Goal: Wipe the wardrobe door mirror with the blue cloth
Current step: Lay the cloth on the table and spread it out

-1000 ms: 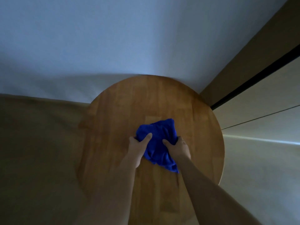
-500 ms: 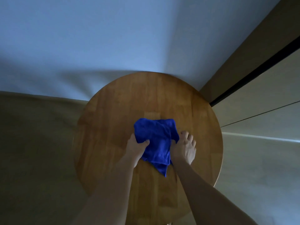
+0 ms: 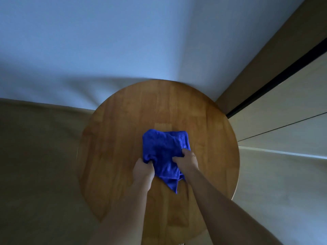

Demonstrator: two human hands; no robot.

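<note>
Grabbing the blue cloth off the round wooden table.

We curled our left hand around its near left corner, and our right hand pinched its right side. It looked soft, light and floppy, so we thought bunching it would hold best.

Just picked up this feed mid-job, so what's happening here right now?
A person stands over a round wooden table with both hands on a blue cloth that lies bunched on the tabletop. The left hand grips the cloth's near left edge, and the right hand grips its right side. No mirror shows in this view, so the wiping has not started; it looks like the cloth is being gathered up.
</note>
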